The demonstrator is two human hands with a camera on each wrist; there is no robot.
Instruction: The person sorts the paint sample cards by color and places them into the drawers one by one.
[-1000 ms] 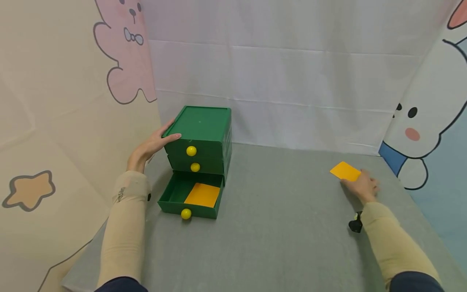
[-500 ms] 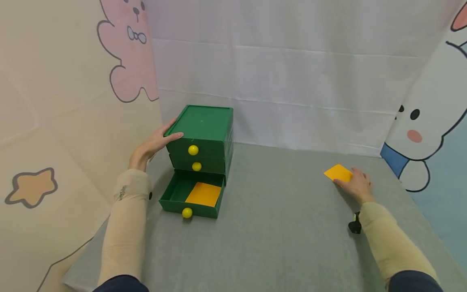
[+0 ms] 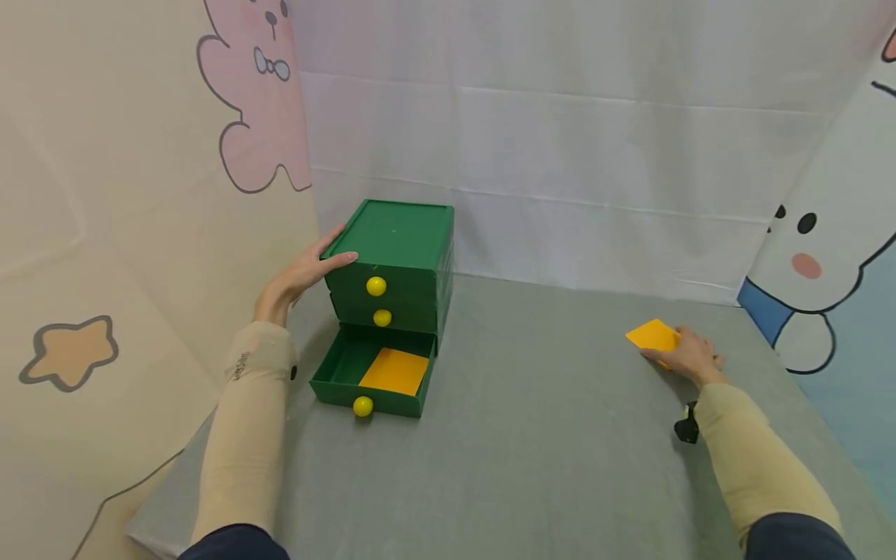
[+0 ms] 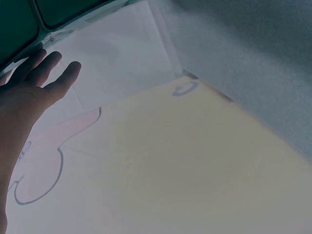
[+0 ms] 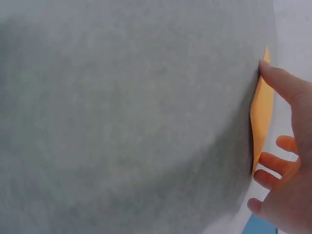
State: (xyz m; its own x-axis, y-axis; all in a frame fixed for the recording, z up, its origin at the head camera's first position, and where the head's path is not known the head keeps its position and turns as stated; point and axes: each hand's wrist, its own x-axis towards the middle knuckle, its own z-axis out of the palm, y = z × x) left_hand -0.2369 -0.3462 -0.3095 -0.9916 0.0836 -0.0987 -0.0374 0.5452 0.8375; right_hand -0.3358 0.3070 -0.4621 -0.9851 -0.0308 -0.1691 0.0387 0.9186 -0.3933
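Note:
A green drawer cabinet (image 3: pixel 397 236) with yellow knobs stands at the left of the head view. Its bottom drawer (image 3: pixel 343 358) is pulled out, with a flat orange sheet (image 3: pixel 395 372) inside. My left hand (image 3: pixel 297 276) rests against the cabinet's upper left edge, thumb on top, fingers extended along the side. The left wrist view shows these fingers spread below the cabinet's green edge. At the right, my right hand (image 3: pixel 689 356) pinches another orange sheet (image 5: pixel 263 109) between thumb and fingers by opposite edges. The sheet bows slightly close to the table.
Grey cloth covers the table (image 3: pixel 532 420) between the cabinet and the right hand. Behind it hangs a white curtain (image 3: pixel 560 155). Printed fabric walls, with a star (image 3: pixel 70 354) at left and a rabbit (image 3: pixel 805 233) at right, close off the sides.
The right hand has shifted slightly left toward the cabinet with the orange sheet. The left hand stays on the cabinet, and the bottom drawer stays out. The head view has turned slightly.

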